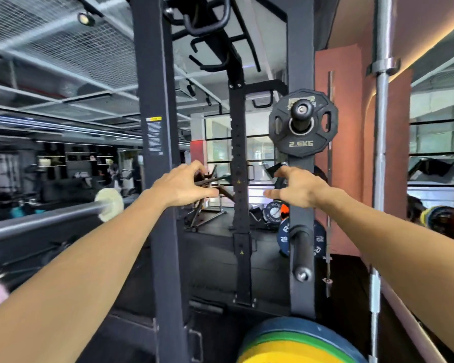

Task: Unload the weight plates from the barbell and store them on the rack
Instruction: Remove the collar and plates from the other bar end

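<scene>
Hands are reaching out empty, left hand (pixel 180 186) and right hand (pixel 298 188) both spread, just below the small black octagonal 2.5KG iron plate (pixel 303 123) hanging on the dark steel rack (pixel 300 231); rigid, light, graspable through its rim slots.

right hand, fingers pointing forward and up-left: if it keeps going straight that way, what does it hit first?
Probably the dark rack upright that carries the storage pegs: the right hand is open with its fingertips already overlapping that post, just below the 2.5KG plate. Depth from one view is unclear, so it may still be short of it.
</scene>
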Available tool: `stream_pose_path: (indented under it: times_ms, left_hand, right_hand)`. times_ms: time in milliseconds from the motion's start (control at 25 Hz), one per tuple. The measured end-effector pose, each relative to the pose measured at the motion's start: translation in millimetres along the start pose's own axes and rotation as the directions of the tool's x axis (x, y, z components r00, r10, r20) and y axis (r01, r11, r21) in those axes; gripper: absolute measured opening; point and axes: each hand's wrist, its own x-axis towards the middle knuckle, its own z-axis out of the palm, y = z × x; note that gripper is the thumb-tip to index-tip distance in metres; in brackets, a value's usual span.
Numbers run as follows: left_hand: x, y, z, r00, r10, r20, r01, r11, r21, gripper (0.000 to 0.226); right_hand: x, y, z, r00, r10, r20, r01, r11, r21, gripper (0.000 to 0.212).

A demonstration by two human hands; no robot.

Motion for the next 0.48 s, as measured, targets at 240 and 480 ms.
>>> stream_pose_path:
  times_ms: [240,480]
  left_hand:
    - [-72.0,-73.8,-60.6,0.987,-0.158,-0.032,0.159,0.987,0.035,0.076]
    - [-147.6,-174.7,-138.0,0.948,-0.306,-0.085,0.314,0.943,0.108,0.077]
  right_hand:
    - [-14.4,-102.0,30.3,0.989,-0.135,0.052,0.132,0.990,0.050,0.069]
    - [-13.6,-241.4,70.8,0.952,-0.294,0.087,0.279,0.949,0.148,0.068]
